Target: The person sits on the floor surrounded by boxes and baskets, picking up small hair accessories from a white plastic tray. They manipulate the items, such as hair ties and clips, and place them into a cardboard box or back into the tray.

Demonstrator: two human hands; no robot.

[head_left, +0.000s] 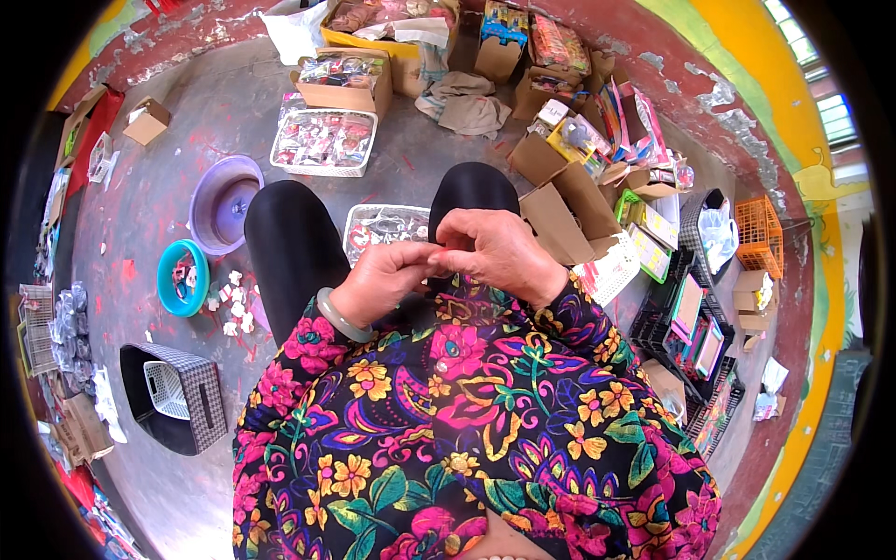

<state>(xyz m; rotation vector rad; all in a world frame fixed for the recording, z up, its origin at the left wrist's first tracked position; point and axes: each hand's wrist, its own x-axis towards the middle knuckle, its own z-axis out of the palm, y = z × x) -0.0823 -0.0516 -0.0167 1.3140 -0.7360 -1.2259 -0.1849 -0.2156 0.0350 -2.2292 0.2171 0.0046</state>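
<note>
My left hand (375, 278), with a pale bangle at its wrist, meets my right hand (504, 250) over my lap. The fingertips of both are pinched together at one spot. Whatever they hold there is too small or too hidden to name. Just beyond the hands, between my knees, stands a white plastic basket (348, 222) with small packed pieces in red, white and dark colours. My right hand and knee cover part of that basket's near side.
Farther ahead stands another white basket (324, 171) of small packets, before an open carton (347, 96). On the left are a purple basin (203, 213), a teal basin (164, 280) and a checkered box (207, 401). Cartons (560, 224) and a black crate (695, 373) crowd the right.
</note>
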